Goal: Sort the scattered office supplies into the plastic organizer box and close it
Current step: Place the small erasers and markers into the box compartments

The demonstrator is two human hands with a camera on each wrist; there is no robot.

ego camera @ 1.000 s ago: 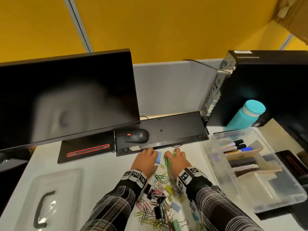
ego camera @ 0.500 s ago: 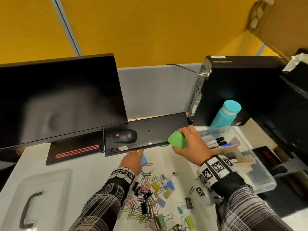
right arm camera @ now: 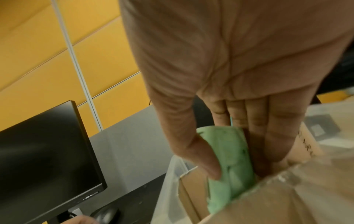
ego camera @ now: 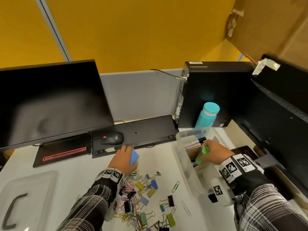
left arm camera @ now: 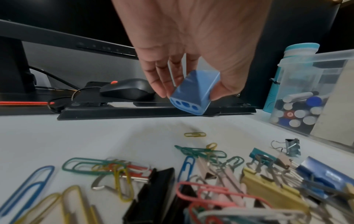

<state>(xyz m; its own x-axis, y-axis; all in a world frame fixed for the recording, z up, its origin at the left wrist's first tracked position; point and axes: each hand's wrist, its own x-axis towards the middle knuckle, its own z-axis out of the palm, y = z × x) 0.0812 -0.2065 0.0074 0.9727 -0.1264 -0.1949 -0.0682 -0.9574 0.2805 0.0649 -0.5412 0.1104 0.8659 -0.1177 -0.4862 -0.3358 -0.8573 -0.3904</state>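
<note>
My left hand (ego camera: 124, 160) (left arm camera: 188, 94) pinches a blue block with three round holes (ego camera: 134, 157) (left arm camera: 193, 95) just above the white desk, in front of the keyboard. My right hand (ego camera: 211, 154) (right arm camera: 235, 163) holds a green block (ego camera: 200, 155) (right arm camera: 229, 166) between thumb and fingers, lowered into a cardboard-divided compartment (right arm camera: 193, 195) of the clear plastic organizer box (ego camera: 186, 167). Markers (ego camera: 200, 140) (left arm camera: 298, 112) lie in the box's far compartment. A pile of coloured paper clips and binder clips (ego camera: 141, 197) (left arm camera: 191, 178) lies on the desk below my left wrist.
The box's clear lid with a dark handle (ego camera: 20, 200) lies at the desk's left. A monitor (ego camera: 50, 100), a black mouse (ego camera: 113, 138) and an upturned keyboard (ego camera: 141, 130) stand behind. A teal bottle (ego camera: 206, 117) and a computer tower (ego camera: 216, 90) are behind the box.
My right hand has lifted the green block from the desk, carried it right and lowered it into the box. My left hand has raised the blue block slightly.
</note>
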